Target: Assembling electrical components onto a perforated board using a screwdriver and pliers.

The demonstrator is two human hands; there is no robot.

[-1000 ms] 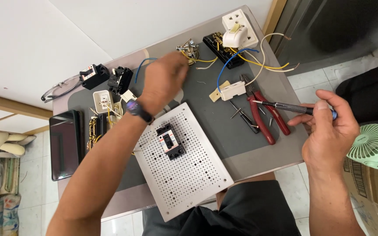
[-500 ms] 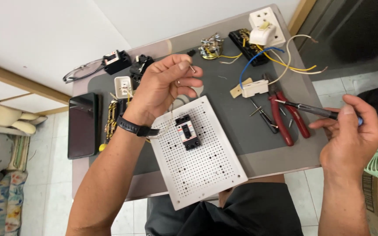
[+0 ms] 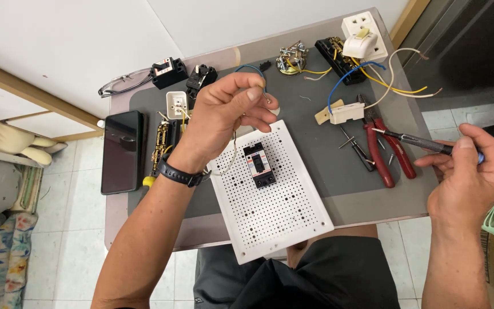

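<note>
- A white perforated board (image 3: 270, 212) lies at the near edge of the small grey table (image 3: 315, 189) and overhangs it toward the person's lap; a small black circuit breaker (image 3: 259, 165) sits on the board's far half.
- The right hand (image 3: 467, 186) hovers off the table's right edge, closed around a slim dark screwdriver (image 3: 424, 143) whose tip points left, over the handles of the red pliers (image 3: 384, 146).
- The pliers lie near the right edge, with a second small screwdriver (image 3: 357, 147) and a few loose screws just to their left.
- The left hand (image 3: 227, 117), with a black watch on the wrist, is raised above the far left corner of the board, fingers curled, pinching a thin pale wire (image 3: 230, 163) that loops down beside the wrist toward the board. A blue wire (image 3: 253, 70) arcs just behind the fingers; whether they touch it cannot be told.
- A black phone (image 3: 122, 151) lies flat along the left edge, with a brass-and-black terminal part (image 3: 161, 146) just beside it.
- Toward the middle right, a small cream switch part (image 3: 341, 113) trails blue, yellow and white wires.
- At the far left corner sit two black components (image 3: 184, 73) and a small white socket (image 3: 175, 104).
- At the far right corner a white outlet block (image 3: 364, 35) rests against a black terminal strip (image 3: 335, 54), with a cluster of metal fittings (image 3: 291, 58) to its left.
</note>
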